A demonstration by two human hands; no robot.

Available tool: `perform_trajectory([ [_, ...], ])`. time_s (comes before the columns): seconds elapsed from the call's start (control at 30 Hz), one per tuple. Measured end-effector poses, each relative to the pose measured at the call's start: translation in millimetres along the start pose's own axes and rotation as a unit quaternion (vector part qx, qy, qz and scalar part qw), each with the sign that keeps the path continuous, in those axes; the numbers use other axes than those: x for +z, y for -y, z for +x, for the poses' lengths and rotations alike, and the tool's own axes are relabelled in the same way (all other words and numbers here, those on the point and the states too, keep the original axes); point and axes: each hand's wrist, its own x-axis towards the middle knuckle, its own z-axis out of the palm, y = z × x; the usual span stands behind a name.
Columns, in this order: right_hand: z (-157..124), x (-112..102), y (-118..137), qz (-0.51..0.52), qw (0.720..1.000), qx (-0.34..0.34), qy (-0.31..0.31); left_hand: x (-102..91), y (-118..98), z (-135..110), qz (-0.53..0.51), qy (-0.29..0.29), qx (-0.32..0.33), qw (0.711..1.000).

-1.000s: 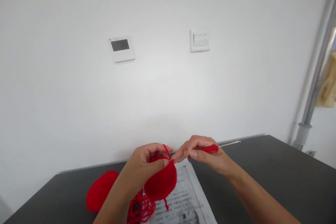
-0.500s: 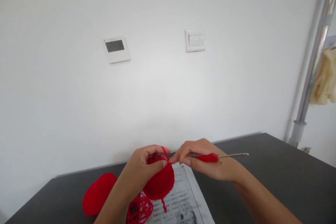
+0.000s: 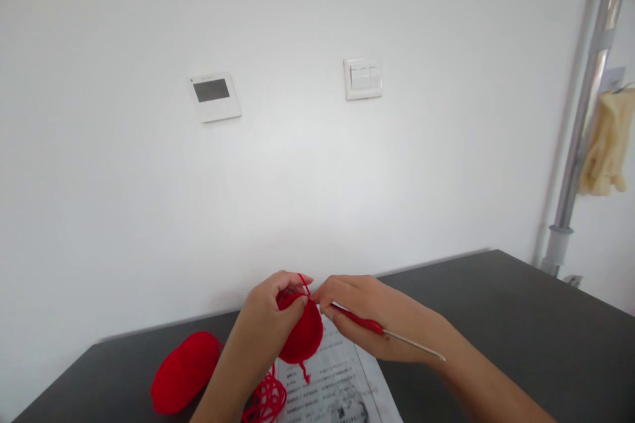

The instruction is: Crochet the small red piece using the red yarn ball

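My left hand (image 3: 278,307) pinches the upper edge of a round red crochet piece (image 3: 305,337), thumb in front. A strand of red yarn runs up over the left index finger, and a short tail hangs from the piece's lower edge. In my right hand (image 3: 364,307) is a crochet hook (image 3: 364,322) with a red grip; its bare metal end points down to the right across the wrist. The hook's working tip meets the piece by the left thumb, mostly hidden by my fingers. Loose red yarn (image 3: 268,400) lies below the left wrist.
A red yarn ball (image 3: 184,372) rests on the dark table (image 3: 471,317) left of my forearm. Under the hands lies a printed sheet (image 3: 332,377). Behind stands a white wall with a panel (image 3: 216,98) and a light switch (image 3: 364,78). A metal pole (image 3: 578,145) rises at right.
My right hand has turned, so the hook's rear end has swung from nearly level to slanting downward. The left hand keeps its hold on the crochet piece. The view has shifted slightly.
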Motion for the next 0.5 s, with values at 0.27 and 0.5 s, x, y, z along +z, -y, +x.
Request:
perform_trajectory([
  [0.27, 5, 16, -4, -0.078, 0.997, -0.022, -0.005, 1.5, 2, 2, 0.047, -0.040, 0.024, 0.998],
  [0.5, 7, 22, -3, -0.087, 0.996, -0.018, -0.016, 1.6, 3, 3, 0.052, -0.055, 0.032, 0.997],
])
